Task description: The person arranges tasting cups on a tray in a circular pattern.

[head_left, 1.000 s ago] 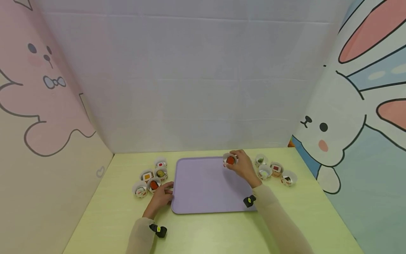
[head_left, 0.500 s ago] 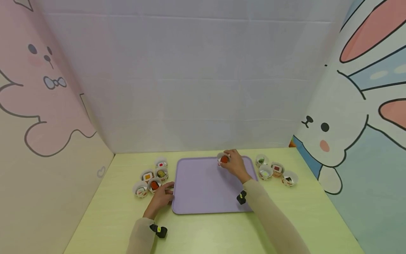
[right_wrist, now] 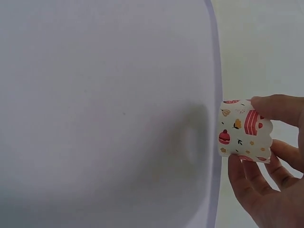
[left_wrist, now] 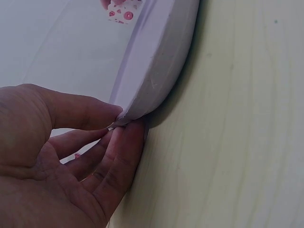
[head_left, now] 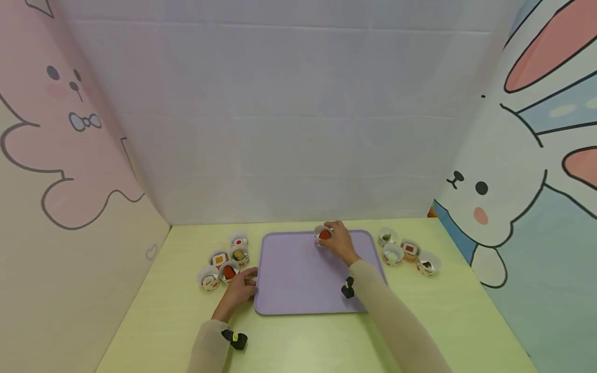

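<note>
My right hand (head_left: 339,244) grips a small printed paper baking cup (right_wrist: 243,132) between thumb and fingers. An orange-red thing (head_left: 324,235) shows inside it, too small to name. The cup is over the far edge of a lilac tray (head_left: 298,280); in the right wrist view it appears above the rim, with a shadow on the tray. At the tray's left edge, my left hand (left_wrist: 61,161) pinches the rim, thumb on top and fingers beneath. The nearest cup to that hand is a paper cup with a red filling (head_left: 229,272).
Several paper cups with small contents cluster left of the tray, among them one with an orange-centred piece (head_left: 218,259). More stand on the right, including a pale-filled cup (head_left: 393,254). The pale yellow table (head_left: 298,342) meets a white back wall (head_left: 289,129).
My right hand has carried the paper cup leftward along the tray's far side, slowing lately. My left hand stays at the tray's edge. The head view has shifted slightly.
</note>
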`<state>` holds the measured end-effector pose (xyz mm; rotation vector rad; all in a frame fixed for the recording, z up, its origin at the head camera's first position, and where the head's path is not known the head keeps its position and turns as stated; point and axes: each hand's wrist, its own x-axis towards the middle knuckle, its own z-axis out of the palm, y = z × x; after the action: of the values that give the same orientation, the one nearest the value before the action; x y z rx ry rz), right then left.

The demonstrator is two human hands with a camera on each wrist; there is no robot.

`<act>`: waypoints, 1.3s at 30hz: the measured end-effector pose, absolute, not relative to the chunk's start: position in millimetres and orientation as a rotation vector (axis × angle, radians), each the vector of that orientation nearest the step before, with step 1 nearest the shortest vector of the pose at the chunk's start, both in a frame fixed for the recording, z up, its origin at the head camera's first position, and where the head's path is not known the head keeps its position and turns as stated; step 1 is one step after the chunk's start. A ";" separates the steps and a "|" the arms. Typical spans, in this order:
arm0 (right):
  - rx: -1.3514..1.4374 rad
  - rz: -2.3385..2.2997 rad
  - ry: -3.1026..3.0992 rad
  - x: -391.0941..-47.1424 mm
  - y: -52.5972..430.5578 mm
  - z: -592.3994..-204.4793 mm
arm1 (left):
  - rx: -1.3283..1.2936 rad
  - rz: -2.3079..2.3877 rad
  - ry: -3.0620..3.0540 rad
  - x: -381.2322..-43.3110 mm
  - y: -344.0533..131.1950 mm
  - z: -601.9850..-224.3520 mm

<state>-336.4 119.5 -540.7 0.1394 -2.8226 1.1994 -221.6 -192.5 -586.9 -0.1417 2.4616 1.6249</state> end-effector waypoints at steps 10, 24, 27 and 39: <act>0.122 1.232 -2.845 -343.1 114.6 -556.0 | -0.146 1.639 2.457 -220.7 -191.8 -586.7; 0.022 1.475 -2.743 -348.0 111.9 -569.2 | -0.155 1.651 2.443 -219.2 -190.8 -584.3; 0.007 1.537 -2.720 -349.7 113.6 -573.8 | -0.154 1.647 2.443 -218.6 -190.4 -583.9; 0.030 1.537 -2.740 -349.7 113.8 -575.4 | -0.149 1.659 2.432 -219.0 -191.6 -583.8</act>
<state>-349.7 113.8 -575.4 0.0305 -2.7401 1.5368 -219.0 -191.6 -583.8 -0.1490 2.4316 1.6594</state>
